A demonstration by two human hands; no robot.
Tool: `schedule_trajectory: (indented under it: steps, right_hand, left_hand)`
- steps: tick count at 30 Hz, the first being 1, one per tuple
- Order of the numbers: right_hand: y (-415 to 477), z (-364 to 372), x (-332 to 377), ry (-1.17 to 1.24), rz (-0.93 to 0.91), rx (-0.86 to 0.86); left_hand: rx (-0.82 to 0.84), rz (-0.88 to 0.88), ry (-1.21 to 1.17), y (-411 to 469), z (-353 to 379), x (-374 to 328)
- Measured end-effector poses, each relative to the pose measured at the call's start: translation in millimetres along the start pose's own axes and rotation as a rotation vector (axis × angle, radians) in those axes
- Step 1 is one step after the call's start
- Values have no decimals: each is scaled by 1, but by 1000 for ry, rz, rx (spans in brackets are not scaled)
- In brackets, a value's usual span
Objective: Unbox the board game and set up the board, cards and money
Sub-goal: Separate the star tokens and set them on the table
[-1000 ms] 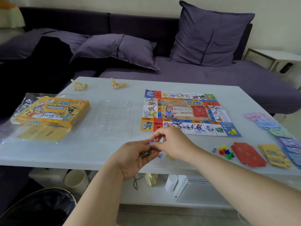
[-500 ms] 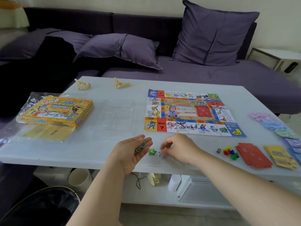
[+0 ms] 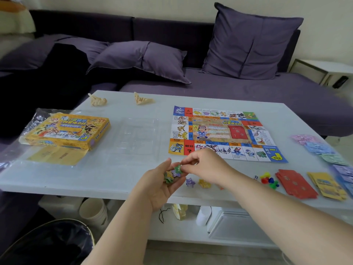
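Star tokens (image 3: 169,177) in left hand (image 3: 160,188), green star (image 3: 178,168) in right hand (image 3: 208,167).

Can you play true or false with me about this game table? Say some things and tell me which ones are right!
1. The game board lies open and flat on the table. True.
2. The yellow game box sits to the right of the board. False: it is to the left of it.
3. The left hand holds a few little star tokens. True.
4. The right hand holds the die. False: it pinches a green star token; the die lies on the table by the coloured pawns.
5. The red cards lie next to the yellow cards. True.
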State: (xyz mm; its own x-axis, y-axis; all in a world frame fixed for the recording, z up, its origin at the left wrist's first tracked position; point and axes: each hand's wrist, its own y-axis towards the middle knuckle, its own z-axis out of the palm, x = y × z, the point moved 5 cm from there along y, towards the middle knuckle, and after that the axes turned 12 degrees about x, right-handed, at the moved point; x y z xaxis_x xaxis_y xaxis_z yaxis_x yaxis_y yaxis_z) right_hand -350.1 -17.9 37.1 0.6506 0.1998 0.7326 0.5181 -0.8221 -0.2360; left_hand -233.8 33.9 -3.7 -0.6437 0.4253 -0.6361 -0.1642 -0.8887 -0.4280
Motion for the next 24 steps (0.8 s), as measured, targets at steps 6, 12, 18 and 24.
schedule_trajectory:
  steps: [6, 12, 18, 24]
  right_hand:
    - [5, -1, 3, 69, 66, 67]
    - [10, -5, -5, 239, 111, -8]
    - [19, 26, -14, -74, 124, 99]
    - [15, 9, 8, 20, -2, -23]
  left_hand:
    - [109, -22, 3, -7, 0, -4]
    - [18, 80, -23, -8, -17, -18]
    - [-67, 140, 25, -8, -31, -25]
    - [-32, 97, 200, -2, -27, -19]
